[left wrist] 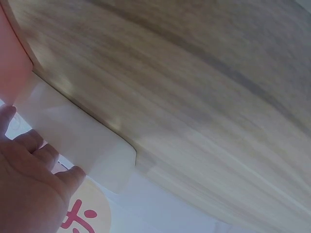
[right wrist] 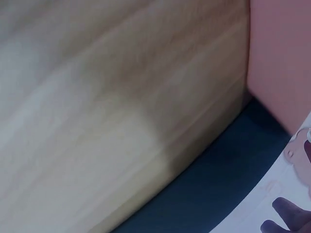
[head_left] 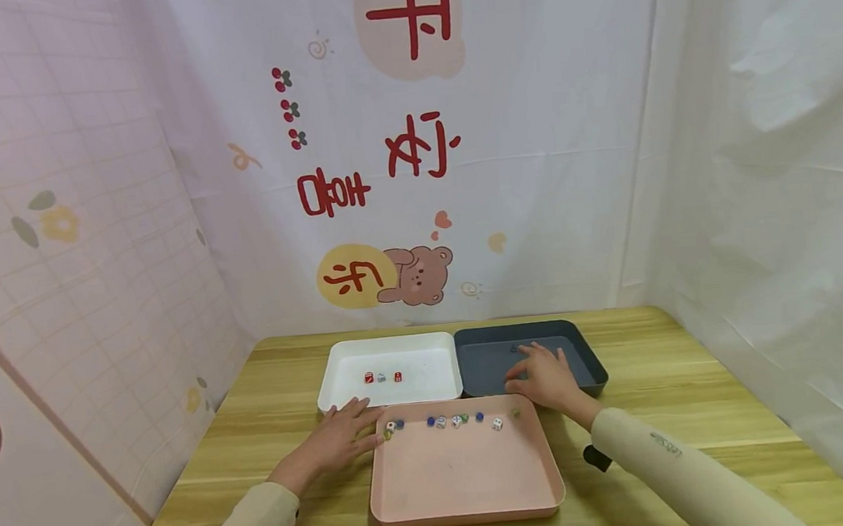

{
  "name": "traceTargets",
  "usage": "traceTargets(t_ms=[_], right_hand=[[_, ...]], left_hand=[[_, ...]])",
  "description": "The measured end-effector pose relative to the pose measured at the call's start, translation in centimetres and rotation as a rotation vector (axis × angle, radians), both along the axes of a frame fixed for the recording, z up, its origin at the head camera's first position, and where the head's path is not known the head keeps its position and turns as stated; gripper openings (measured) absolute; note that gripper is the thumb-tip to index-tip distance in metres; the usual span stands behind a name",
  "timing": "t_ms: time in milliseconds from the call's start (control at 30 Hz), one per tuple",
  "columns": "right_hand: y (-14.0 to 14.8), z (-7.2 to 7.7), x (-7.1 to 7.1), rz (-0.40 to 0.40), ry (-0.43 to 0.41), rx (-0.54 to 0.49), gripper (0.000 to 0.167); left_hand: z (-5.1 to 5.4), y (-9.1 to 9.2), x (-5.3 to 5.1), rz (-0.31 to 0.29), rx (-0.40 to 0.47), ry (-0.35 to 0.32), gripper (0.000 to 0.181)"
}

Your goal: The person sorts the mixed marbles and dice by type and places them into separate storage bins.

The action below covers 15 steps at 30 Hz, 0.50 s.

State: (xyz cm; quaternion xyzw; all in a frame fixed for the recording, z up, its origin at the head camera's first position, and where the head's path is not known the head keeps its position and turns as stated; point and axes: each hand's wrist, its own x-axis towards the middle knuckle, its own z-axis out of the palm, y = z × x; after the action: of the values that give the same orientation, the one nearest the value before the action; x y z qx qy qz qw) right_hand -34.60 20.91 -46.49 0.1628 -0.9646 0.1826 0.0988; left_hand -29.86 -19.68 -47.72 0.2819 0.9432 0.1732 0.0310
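Note:
My left hand (head_left: 335, 440) lies over the shared edge of the white tray (head_left: 403, 396) and the pink tray (head_left: 466, 476), its fingers spread and apparently holding nothing. Close to its thumb are a white die (head_left: 391, 426) and a yellow-green die (head_left: 388, 435). In the left wrist view, the left hand's fingers (left wrist: 73, 177) reach over the white tray's wall (left wrist: 82, 131). My right hand (head_left: 547, 377) is above the dark tray (head_left: 594, 365), fingers loosely bent. A small dark blue die (head_left: 514, 349) appears by its fingertips, inside that tray. The right wrist view shows only some fingertips (right wrist: 286, 212).
Two red dice (head_left: 368, 377) and a pale die (head_left: 381, 378) lie in the white tray. Along the pink tray's far side sit several blue, white and green dice (head_left: 457, 421). White printed cloth (head_left: 548, 160) hangs behind the wooden table (head_left: 666, 392) and at both sides.

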Motion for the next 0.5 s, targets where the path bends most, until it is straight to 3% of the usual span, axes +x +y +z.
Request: traceTargets(t_ms=[300,500], right_hand=[[1.7,-0.1,-2.0,-0.133,-0.056,-0.026,0.019],[2.5,-0.4,-3.0,-0.168,-0.076,-0.05,0.02]], left_hand=[[0.2,0.1,0.1,-0.008,0.005,-0.001,0.059],[0.2,0.2,0.1,-0.004,-0.002,0.001,0.058]])
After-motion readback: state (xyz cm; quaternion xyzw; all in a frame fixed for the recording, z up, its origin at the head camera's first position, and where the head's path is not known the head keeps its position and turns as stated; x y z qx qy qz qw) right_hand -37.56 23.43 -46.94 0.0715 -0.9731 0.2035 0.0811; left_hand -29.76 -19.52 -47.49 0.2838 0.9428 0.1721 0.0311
